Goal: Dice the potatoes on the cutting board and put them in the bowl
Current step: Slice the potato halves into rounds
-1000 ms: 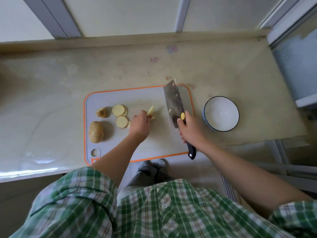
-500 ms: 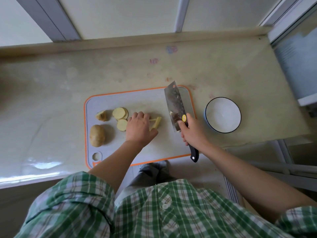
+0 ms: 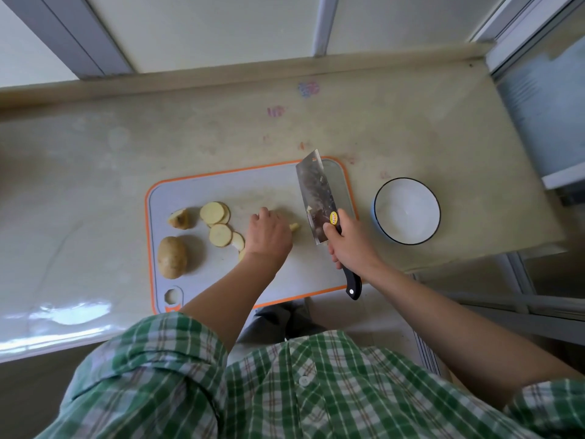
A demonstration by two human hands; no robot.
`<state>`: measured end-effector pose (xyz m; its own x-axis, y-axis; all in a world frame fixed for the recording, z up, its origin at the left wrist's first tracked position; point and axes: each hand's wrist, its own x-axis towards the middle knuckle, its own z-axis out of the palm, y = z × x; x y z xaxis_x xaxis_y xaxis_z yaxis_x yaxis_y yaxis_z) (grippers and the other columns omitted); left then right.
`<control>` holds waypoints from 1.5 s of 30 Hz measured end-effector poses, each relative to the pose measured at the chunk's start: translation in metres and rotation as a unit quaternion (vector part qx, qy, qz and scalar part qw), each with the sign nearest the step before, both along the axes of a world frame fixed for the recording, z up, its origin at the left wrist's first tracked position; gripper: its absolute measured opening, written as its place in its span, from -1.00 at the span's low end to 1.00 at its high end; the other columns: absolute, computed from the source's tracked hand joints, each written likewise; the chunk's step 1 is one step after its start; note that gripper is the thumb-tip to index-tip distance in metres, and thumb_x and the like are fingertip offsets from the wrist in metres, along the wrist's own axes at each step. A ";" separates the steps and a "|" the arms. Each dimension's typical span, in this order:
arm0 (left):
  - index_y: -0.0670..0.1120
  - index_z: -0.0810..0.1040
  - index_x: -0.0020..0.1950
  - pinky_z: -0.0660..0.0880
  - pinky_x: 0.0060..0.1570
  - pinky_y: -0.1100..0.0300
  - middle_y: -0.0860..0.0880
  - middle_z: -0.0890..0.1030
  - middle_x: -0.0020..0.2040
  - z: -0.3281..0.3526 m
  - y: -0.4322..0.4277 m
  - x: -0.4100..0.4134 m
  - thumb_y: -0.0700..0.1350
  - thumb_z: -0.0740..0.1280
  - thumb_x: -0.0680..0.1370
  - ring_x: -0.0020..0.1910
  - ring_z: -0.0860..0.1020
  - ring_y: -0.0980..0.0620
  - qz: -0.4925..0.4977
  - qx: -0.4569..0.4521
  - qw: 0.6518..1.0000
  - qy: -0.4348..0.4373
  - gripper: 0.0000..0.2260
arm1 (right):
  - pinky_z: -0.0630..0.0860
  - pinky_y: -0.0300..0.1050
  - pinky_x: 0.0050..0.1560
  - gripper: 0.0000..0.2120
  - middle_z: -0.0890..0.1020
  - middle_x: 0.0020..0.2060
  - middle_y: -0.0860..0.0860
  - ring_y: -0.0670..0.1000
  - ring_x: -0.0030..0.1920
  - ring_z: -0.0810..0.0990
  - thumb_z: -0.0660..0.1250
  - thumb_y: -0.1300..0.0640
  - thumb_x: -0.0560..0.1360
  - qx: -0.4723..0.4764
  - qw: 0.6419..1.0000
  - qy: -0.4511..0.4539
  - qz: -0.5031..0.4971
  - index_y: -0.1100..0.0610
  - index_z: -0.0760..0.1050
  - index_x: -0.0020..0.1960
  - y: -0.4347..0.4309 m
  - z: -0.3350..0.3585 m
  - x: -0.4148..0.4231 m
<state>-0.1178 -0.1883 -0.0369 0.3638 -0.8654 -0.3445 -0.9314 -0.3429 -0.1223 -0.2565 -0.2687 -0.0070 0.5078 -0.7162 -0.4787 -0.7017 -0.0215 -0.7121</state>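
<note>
I am partway through the dicing. My left hand (image 3: 269, 236) is bunched, knuckles up, fingers curled down over a small bundle of pale yellow potato strips (image 3: 294, 227) near the middle of the grey plastic cutting board with the orange rim (image 3: 285, 280). Only one end pokes out beside my hand, so I judge rather than see that several strips lie under it. My right hand (image 3: 351, 245) is wrapped round the black handle of the broad steel cleaver (image 3: 316, 198), whose blade is lifted and tilted just right of the strips, apart from them.

Left of my hand lie overlapping round pale potato slices (image 3: 218, 223), a brown-skinned end piece (image 3: 179, 218) and one whole brown potato (image 3: 172, 256) near the board's left edge. The white bowl with the dark rim (image 3: 408, 210) stands on the beige counter (image 3: 190, 137) just right of the board, with nothing in it.

The next move calls for bringing the blade across the strips, fingertips tucked behind my knuckles, and cutting crosswise in short even steps. The slices and the whole potato wait after that.
</note>
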 end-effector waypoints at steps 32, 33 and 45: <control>-0.17 0.48 0.07 0.32 -0.36 0.22 -0.06 0.44 -0.32 0.006 0.041 0.047 -0.29 0.04 0.63 -0.35 0.39 0.04 0.498 -0.333 0.565 0.568 -0.78 | 0.53 0.26 -0.30 -0.84 0.50 -0.31 0.22 0.29 -0.31 0.54 0.12 0.11 0.60 -0.051 0.988 0.041 0.143 0.13 0.23 -0.12 0.036 -0.017 0.029; -0.17 0.48 0.09 0.32 -0.36 0.23 -0.06 0.44 -0.31 0.005 0.039 0.045 -0.28 0.05 0.63 -0.34 0.39 0.05 0.491 -0.320 0.580 0.566 -0.78 | 0.52 0.28 -0.27 -0.85 0.51 -0.31 0.20 0.31 -0.28 0.56 0.12 0.11 0.60 -0.072 0.988 0.051 0.127 0.12 0.23 -0.11 0.030 -0.017 0.025; -0.17 0.38 0.23 0.37 0.01 0.01 -0.18 0.52 0.12 -0.003 0.006 0.013 -0.11 0.16 0.62 0.14 0.43 -0.18 0.116 -0.082 0.970 0.196 -0.77 | 0.50 0.21 -0.54 -0.80 0.53 -0.40 0.19 0.20 -0.51 0.53 0.14 0.07 0.60 -0.061 0.997 0.035 0.029 0.07 0.23 -0.17 -0.001 -0.002 -0.004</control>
